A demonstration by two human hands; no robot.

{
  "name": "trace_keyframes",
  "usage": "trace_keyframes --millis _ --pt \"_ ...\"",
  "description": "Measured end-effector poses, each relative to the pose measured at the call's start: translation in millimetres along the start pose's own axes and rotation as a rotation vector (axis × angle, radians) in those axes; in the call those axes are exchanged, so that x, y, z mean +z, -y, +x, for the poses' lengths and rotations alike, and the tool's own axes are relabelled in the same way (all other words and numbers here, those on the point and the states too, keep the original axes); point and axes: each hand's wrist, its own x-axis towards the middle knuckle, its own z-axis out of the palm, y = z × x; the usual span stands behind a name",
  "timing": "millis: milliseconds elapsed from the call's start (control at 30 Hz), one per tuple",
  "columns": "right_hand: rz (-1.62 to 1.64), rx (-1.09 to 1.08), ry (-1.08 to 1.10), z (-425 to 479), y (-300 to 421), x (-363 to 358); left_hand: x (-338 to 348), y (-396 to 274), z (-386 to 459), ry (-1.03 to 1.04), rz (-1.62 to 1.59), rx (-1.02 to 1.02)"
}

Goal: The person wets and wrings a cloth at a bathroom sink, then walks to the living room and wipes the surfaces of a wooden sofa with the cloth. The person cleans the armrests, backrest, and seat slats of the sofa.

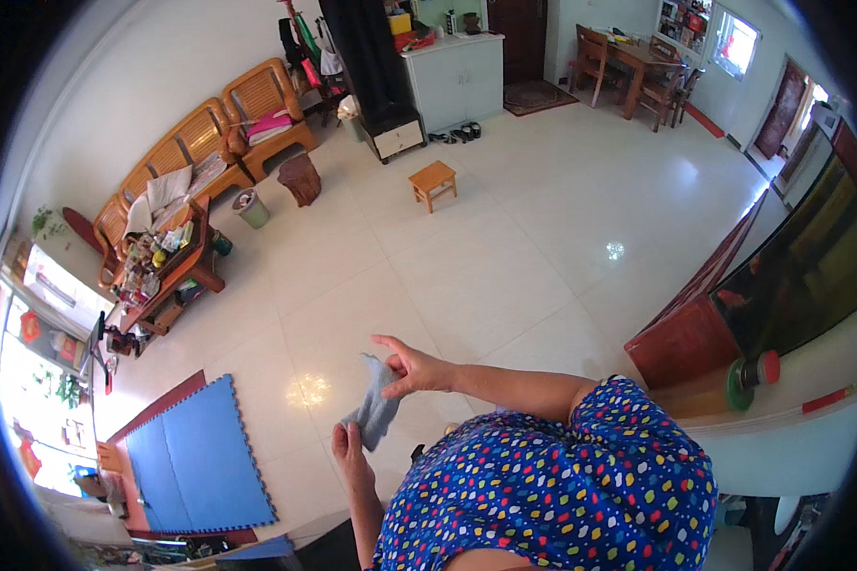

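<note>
A small grey cloth [377,407] is stretched slantwise between my two hands, in front of my blue patterned top [543,492]. My left hand [352,450] pinches its lower end between thumb and fingers. Higher up and to the right, my right hand [418,370] grips the cloth's upper part, with the index finger pointing out past it. The cloth hangs in the air above the tiled floor [457,285]. Whether it is a sock or a rag, I cannot tell.
A blue foam mat [200,457] lies at the lower left. Behind it stand a cluttered wooden coffee table [203,257], a waste bin [251,208] and a wooden sofa [178,153]. A small wooden stool [433,182] is ahead. At right is a red aquarium stand [682,342].
</note>
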Motion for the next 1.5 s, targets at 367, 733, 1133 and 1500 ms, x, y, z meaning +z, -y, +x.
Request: trace_keyframes --millis 367,733,1133,1500 --pt "-0.164 -0.069 -0.270 -34.0 -10.0 -40.3 40.7 -14.2 45.7 0.168 -0.041 0.023" --pt "-0.872 -0.191 -0.485 -43.6 26.3 -43.2 45.1 -11.8 106.8 0.402 0.449 0.039" --pt "-1.115 -0.135 -0.854 -20.1 58.3 -136.2 164.9 -20.3 234.0 0.615 0.799 0.310" --pt "-1.117 -0.014 -1.178 14.4 112.6 -277.3 335.7 -15.2 382.5 1.076 0.600 0.594"
